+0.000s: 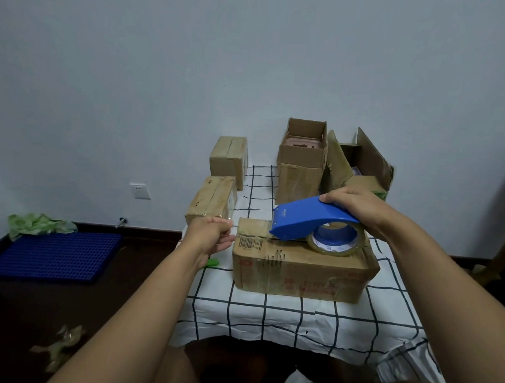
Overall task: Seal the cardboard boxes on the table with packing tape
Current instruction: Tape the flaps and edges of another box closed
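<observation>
On the near part of the checked tablecloth [298, 316] lies the flat brown cardboard box [300, 267]; the right hand [359, 206] grips the smooth blue plastic tape dispenser [310, 220] atop it. The left hand [212, 233] seemingly pinches the clear tape end at the box's left edge. Slack tape could wrinkle or miss the seam.

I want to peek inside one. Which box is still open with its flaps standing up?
The tall box at the back, behind the blue tape dispenser. Something pinkish shows inside; the boxes at left are closed.
</observation>
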Available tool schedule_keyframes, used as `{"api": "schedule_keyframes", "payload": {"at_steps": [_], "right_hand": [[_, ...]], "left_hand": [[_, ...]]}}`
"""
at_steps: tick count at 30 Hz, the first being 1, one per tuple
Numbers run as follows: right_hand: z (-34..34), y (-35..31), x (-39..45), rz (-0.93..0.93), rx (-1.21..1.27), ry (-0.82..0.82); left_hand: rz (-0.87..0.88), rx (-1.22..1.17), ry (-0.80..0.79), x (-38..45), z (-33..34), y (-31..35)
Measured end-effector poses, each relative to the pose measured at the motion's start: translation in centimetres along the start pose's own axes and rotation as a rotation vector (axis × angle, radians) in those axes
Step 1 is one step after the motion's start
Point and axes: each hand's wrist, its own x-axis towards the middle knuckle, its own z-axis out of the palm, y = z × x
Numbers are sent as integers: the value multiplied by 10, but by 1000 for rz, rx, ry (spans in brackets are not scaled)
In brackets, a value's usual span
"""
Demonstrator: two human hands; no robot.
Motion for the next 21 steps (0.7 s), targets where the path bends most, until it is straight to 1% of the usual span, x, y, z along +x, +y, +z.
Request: {"api": "schedule_keyframes", "payload": {"at_steps": [7, 18, 21], "right_hand": [[1, 0, 5, 10, -18, 6], [3, 2, 12, 13, -59, -1], [4, 2, 11, 11, -64, 2]], "left_hand": [[-33, -59, -8, 3, 2, -9], [-38, -109, -10, 5, 2, -19], [-57, -79, -7, 4, 2, -23]]}}
